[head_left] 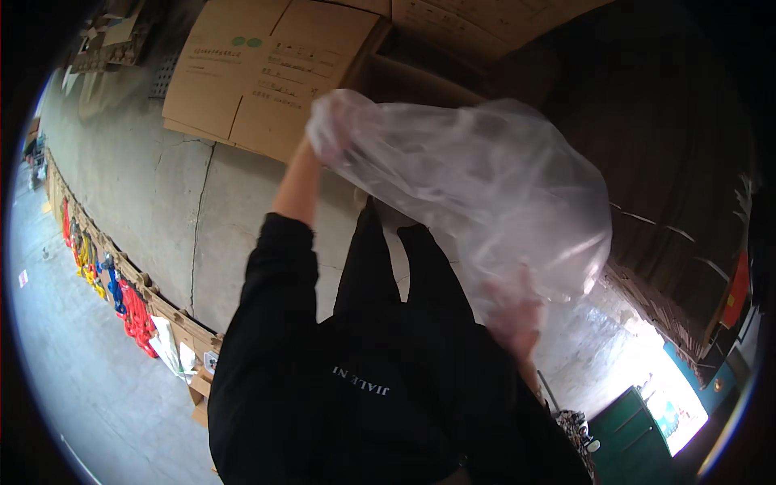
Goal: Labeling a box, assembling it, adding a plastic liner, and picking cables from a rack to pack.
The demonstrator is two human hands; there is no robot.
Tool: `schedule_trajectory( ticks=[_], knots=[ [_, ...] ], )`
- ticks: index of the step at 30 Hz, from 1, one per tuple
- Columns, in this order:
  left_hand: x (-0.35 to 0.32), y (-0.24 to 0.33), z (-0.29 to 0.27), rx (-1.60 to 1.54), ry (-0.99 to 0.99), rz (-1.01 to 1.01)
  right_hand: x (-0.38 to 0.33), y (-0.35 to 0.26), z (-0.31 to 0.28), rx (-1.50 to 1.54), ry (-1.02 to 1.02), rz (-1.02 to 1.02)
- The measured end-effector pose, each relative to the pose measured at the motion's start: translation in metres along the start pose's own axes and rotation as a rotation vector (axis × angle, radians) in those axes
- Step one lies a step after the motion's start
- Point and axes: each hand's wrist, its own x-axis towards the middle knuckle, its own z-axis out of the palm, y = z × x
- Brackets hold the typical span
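Observation:
A large clear plastic bag (525, 186) stretches through the air in front of me, puffed out toward the right. At its left end, my left hand (341, 121) is closed on the bunched film, which partly veils the fingers. Lower down on the right, my right hand (517, 319) is against the bag's near edge, blurred, with its fingers looking spread. Whether that hand is inside the film or behind it I cannot tell. Just beyond my left hand stands a brown cardboard box (267, 73) with printed sides and flaps.
More cardboard (461, 28) lies along the far edge, and a dark stack of flattened cardboard (663, 178) rises at the right. Red, yellow and blue bundles (133, 315) hang along a low cardboard barrier on the left. A green panel (630, 436) stands lower right, on cracked concrete floor (162, 210).

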Motion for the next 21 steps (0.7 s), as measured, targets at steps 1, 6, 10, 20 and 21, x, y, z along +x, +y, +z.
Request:
schedule_trajectory(
  ticks=[1,6,10,20,21],
  knots=[
    [-0.008,-0.008,-0.031,-0.272,0.082,-0.12,0.017,0.005,0.014,0.039,-0.076,0.101],
    [-0.057,-0.055,-0.157,0.2,0.269,-0.14,0.103,0.133,0.1,0.518,-0.121,0.266],
    [-0.067,-0.053,-0.221,-0.468,0.382,-0.43,0.154,0.056,0.185,1.075,-0.145,0.633],
    [-0.049,0.054,-0.248,-0.108,0.496,-0.403,0.157,0.074,-0.001,0.79,0.423,0.468],
    [-0.045,0.06,-0.239,0.023,0.504,-0.381,0.149,0.068,-0.033,0.73,0.366,0.327]
  ],
)
